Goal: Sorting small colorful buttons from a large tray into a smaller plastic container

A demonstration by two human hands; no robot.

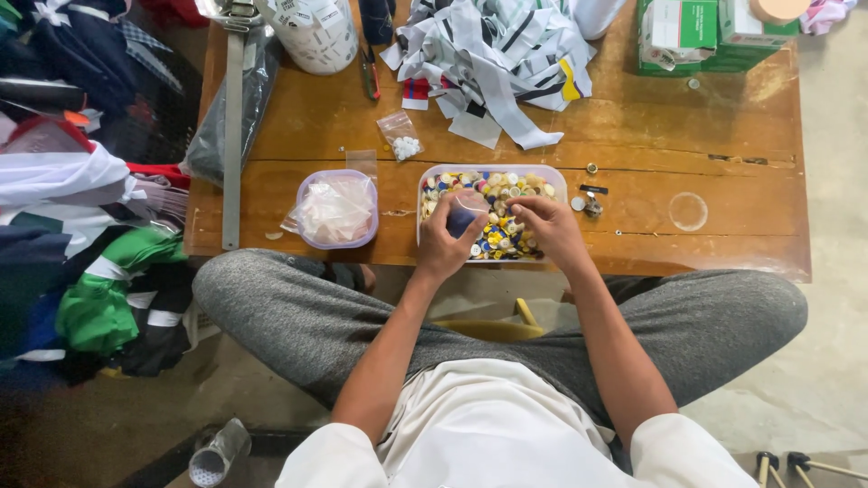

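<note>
I see my left hand [445, 237] wrapped around a small clear bag [465, 214] with something dark blue inside, held over the near edge of the clear tub [493, 172] full of mixed buttons [506, 194] on the wooden table [633, 154]. My right hand [550, 226] dips into the tub, fingertips pinched narrow among the buttons; what they grip I cannot tell. A lidded purple tub [336, 210] sits just left
</note>
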